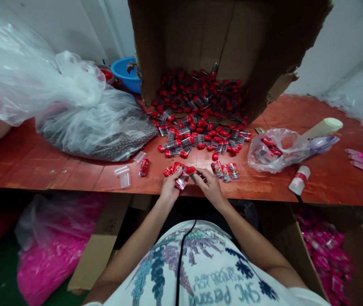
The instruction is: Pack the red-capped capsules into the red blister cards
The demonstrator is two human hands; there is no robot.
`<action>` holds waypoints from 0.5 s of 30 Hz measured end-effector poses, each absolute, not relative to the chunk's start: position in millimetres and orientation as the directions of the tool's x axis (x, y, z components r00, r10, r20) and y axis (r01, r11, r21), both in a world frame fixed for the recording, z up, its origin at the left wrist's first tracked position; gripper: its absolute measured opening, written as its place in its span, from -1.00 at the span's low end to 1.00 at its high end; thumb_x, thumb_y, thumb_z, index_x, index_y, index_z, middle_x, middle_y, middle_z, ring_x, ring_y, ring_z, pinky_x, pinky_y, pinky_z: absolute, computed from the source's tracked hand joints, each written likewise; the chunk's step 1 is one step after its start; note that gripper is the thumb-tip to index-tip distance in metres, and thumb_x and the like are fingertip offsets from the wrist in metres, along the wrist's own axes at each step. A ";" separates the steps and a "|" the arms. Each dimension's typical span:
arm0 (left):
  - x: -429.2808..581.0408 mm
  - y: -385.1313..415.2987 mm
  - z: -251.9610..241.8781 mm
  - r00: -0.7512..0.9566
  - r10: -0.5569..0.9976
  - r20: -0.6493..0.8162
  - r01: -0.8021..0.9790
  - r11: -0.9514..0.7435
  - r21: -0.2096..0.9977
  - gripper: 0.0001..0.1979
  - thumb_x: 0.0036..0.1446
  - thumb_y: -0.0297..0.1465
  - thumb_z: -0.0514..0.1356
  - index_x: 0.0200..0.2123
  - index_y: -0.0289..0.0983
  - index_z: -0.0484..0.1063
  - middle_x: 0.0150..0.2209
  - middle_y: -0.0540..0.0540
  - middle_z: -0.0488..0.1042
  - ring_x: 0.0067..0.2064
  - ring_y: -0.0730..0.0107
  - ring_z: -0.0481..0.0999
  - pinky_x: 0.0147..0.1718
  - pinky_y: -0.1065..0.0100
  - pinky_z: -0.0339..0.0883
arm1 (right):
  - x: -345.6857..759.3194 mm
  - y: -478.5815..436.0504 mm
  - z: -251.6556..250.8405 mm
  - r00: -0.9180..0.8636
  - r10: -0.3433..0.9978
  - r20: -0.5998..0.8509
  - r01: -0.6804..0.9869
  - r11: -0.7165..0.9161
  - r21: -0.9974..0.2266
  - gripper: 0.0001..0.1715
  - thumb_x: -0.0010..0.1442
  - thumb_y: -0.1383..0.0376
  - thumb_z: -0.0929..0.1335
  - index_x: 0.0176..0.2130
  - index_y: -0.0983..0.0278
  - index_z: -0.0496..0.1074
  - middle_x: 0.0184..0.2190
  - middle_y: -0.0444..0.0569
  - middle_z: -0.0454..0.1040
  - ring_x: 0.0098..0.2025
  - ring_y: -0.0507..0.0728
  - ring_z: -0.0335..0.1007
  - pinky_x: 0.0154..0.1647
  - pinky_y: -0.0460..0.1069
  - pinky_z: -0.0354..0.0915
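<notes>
At the front edge of the red table (82, 176), my left hand (169, 187) is closed on several red printed plastic wrappers (181, 182). My right hand (212, 188) pinches a small clear bottle with a red cap (190, 170), its cap end up against the wrappers. Whether the bottle is inside a wrapper I cannot tell. Right of my hands lie a few wrapped bottles (225, 171). Beyond them, a heap of red-capped bottles (200, 138) spills from a cardboard box (232, 38) lying on its side.
At left sits a clear bag of dark beads (105, 131), with a blue basin (126, 72) behind. Clear plastic pieces (124, 176) and a red roll (143, 167) lie nearer. A plastic bag (277, 148), white roll (299, 180) and pink tubes (358, 160) are at right.
</notes>
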State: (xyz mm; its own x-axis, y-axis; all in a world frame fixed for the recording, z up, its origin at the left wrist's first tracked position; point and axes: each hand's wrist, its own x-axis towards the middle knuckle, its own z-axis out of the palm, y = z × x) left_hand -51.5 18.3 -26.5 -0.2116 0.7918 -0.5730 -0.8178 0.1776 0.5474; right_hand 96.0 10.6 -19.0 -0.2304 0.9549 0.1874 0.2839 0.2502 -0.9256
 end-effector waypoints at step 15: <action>-45.0 6.2 -14.4 -0.239 0.918 -0.318 -0.628 0.104 0.772 -0.72 -0.28 -0.47 0.42 -0.41 -0.33 0.48 -0.46 0.00 0.54 -0.44 0.45 0.51 -0.34 0.39 0.40 | 105.1 6.6 -24.5 -0.241 0.970 -0.042 0.101 -0.018 -0.995 -0.60 0.16 0.09 0.31 -0.04 0.16 0.48 -0.16 -0.04 0.48 -0.52 0.00 0.31 -0.66 -0.12 0.25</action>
State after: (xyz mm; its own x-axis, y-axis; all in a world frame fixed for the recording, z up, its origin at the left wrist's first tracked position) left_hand -45.0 6.2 -14.4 -0.2391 0.9175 -0.3177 -0.6276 0.1036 0.7716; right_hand 105.1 6.6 -24.5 -0.2414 0.9695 -0.0421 0.1015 -0.0179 -0.9947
